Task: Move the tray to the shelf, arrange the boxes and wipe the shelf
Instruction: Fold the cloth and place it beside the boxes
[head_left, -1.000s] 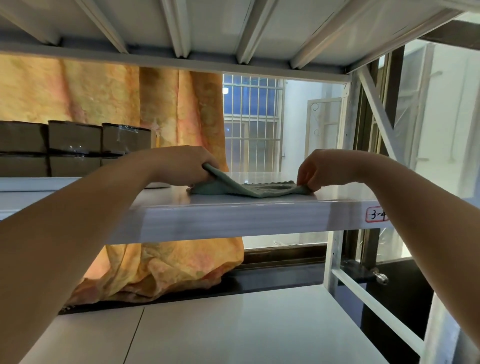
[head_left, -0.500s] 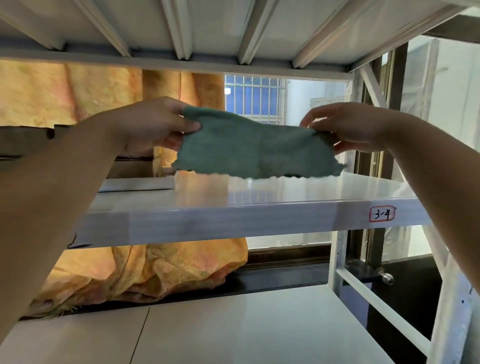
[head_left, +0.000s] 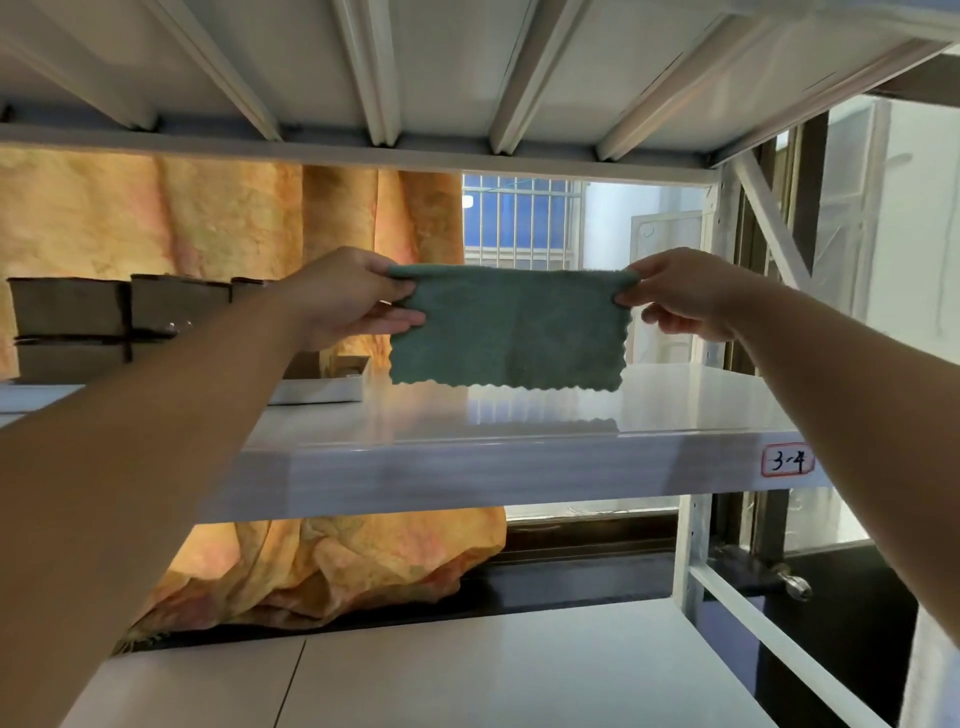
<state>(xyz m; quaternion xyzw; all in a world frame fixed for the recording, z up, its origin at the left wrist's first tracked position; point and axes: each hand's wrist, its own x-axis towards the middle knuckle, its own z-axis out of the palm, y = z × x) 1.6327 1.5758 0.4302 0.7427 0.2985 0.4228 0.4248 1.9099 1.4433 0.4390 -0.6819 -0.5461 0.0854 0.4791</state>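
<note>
A green cloth (head_left: 506, 327) hangs flat and stretched between my two hands, just above the white shelf (head_left: 519, 467). My left hand (head_left: 345, 299) pinches its upper left corner and my right hand (head_left: 680, 291) pinches its upper right corner. The cloth's lower wavy edge hangs free over the shelf top. Stacked brown boxes (head_left: 72, 325) stand at the far left of the shelf. A white tray (head_left: 332, 387) lies on the shelf beside them, partly hidden behind my left forearm.
The shelf above (head_left: 467, 78) has ribbed metal underneath and sits close overhead. An orange curtain (head_left: 156, 218) hangs behind, with a barred window (head_left: 519, 218) to its right. A lower shelf (head_left: 467, 670) spreads below. A label reading 3-4 (head_left: 787, 461) marks the shelf's front edge.
Both hands lifted the cloth off the shelf, where it lay bunched, and spread it out flat in the air. The view tilted so the boxes and tray show again.
</note>
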